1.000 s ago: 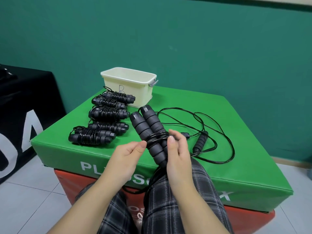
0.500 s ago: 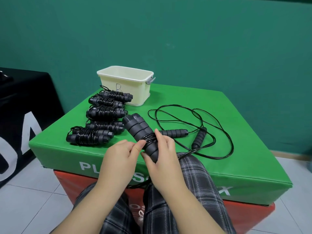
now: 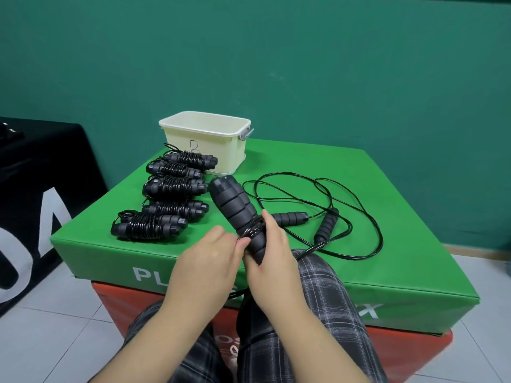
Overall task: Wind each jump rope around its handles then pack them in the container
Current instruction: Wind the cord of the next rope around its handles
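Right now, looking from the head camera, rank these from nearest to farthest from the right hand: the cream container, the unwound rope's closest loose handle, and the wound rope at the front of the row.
From the right hand:
1. Loose handle, just beyond it, slightly right.
2. Front wound rope, to the left, near the mat's front edge.
3. Cream container, far back left.

You have one view: a head-worn camera looking forward and down onto the green mat [image 3: 318, 172], close above your lap, with the teal wall [image 3: 304, 64] just behind it.
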`<state>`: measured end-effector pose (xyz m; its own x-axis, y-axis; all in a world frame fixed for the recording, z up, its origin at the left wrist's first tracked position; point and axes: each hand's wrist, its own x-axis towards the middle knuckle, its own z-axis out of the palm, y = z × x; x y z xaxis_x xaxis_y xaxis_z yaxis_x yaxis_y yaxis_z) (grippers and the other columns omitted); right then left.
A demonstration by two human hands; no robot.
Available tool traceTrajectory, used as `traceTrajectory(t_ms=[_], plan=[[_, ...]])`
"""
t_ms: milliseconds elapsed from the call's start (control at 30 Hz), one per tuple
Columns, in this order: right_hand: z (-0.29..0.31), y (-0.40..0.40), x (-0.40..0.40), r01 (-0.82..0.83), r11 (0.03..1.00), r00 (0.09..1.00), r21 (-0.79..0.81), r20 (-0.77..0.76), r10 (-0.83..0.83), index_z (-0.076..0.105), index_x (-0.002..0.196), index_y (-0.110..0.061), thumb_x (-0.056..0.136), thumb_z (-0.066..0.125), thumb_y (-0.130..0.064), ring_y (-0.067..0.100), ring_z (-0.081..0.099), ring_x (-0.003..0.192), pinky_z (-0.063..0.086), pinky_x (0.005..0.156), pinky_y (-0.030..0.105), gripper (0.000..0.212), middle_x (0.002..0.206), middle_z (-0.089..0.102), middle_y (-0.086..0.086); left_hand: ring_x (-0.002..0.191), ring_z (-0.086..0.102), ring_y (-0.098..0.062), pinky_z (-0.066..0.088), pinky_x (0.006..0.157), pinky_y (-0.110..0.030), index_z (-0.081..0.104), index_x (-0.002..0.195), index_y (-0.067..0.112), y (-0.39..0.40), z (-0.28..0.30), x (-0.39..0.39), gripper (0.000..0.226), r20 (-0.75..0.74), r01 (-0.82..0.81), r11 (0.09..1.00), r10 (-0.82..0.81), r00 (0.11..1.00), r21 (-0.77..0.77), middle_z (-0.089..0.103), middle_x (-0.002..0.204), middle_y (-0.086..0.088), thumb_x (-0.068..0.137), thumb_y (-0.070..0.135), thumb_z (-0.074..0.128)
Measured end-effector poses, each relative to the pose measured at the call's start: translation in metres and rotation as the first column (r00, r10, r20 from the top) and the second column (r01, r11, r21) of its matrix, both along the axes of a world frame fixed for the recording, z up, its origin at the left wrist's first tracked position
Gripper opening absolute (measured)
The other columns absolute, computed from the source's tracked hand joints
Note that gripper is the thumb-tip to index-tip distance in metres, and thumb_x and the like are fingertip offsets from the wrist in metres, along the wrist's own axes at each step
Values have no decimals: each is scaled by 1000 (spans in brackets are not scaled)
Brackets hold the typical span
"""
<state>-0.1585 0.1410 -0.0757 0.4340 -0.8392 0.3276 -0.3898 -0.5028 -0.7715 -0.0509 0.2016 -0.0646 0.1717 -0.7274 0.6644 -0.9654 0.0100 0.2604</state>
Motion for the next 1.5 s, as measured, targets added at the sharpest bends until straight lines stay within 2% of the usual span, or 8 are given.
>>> traceTrajectory(t_ms=[200,367,567,700,800,933,1200,1500], plan=[[-2,0,3,-82,978,979,191,201,43,28,140,-46,86,63,-42,6,56,108,46,96,35,64,120,58,-20,71,51,-8,41,64,-35,60,79,21,-6,-2,23,39,-446,126,991,-135,885,-49,56,71,10,90,53,39],[-3,2,1,-186,950,899,250,433,62,44,113,-53,74,61,-50,12,65,73,56,63,42,42,92,65,-19,48,33,-4,27,51,-31,46,80,22,-17,-19,25,66,-754,285,957,-231,616,-60,44,55,13,67,87,41],[-1,3,-2,-273,916,819,293,571,61,51,118,-25,79,59,-36,16,63,57,44,44,22,41,85,70,-8,43,31,1,26,41,-12,53,88,17,-25,-8,25,87,-848,456,885,-313,427,-97,43,47,11,46,93,50],[-3,-2,-2,-200,938,823,282,568,4,56,115,-27,76,56,-56,12,67,80,48,61,20,48,92,71,-8,42,24,-2,22,41,-13,40,71,14,-20,-5,22,77,-922,474,880,-218,319,-44,29,48,14,49,87,56],[-5,-4,-1,-96,977,867,189,499,-11,57,112,-39,83,49,-53,-3,59,106,44,90,20,33,109,65,-21,42,21,-4,20,42,-21,38,63,19,-16,-1,21,61,-890,382,924,-200,411,-31,24,46,14,66,78,53],[-3,-4,2,48,997,919,-59,394,-20,48,115,-55,95,42,-37,-3,47,118,35,98,11,28,124,53,-17,42,32,-6,25,42,-17,47,44,28,-16,0,13,50,-746,181,983,-123,655,-4,34,43,9,82,58,56],[-6,-7,2,-58,977,998,-205,-27,53,23,146,-40,77,57,-56,2,26,126,9,102,3,79,148,32,-18,53,38,-9,30,56,-29,50,53,4,-14,-11,25,67,-660,123,991,-129,740,-56,42,58,-9,81,65,55],[-1,0,-2,-39,999,978,24,204,33,28,147,-31,78,56,-53,-11,39,116,31,92,6,77,122,42,-20,60,43,-4,33,56,-18,56,64,49,-10,6,28,34,-484,357,925,-373,792,-130,44,68,5,88,64,37]])
